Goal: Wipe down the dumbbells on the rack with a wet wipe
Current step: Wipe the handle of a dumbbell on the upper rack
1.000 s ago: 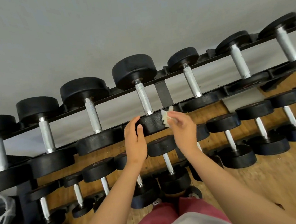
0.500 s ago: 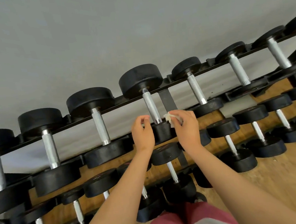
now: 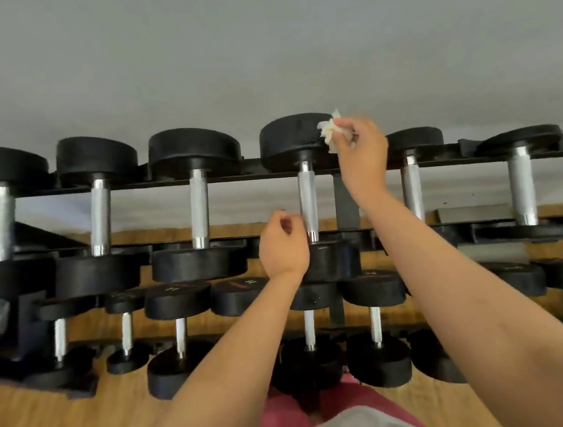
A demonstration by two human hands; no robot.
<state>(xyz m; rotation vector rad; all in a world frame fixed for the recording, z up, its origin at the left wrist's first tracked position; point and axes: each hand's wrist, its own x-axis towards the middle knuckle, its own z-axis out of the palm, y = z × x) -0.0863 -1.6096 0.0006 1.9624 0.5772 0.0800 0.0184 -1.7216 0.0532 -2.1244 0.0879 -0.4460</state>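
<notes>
wet wipe (image 3: 328, 133): blurred, crumpled, partly buried in fingers of right hand (image 3: 362, 157).
near head (image 3: 336, 259) of dumbbell: left part hidden behind left hand (image 3: 283, 244).
left hand grip: contact with handle (image 3: 307, 204) unclear.
leftmost dumbbell (image 3: 2, 219): cut by frame edge.
lower-row numbers (image 3: 174, 288): unreadable.

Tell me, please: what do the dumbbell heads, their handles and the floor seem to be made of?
Dumbbell heads: probably rubber or coated iron, matte black, no shine. Handles: metal, bright silvery, with reflections. Floor: wood or wood-look laminate, visible grain.

Six top-row dumbbells (image 3: 198, 207), two hands (image 3: 283, 244), one wipe (image 3: 329, 131)
</notes>
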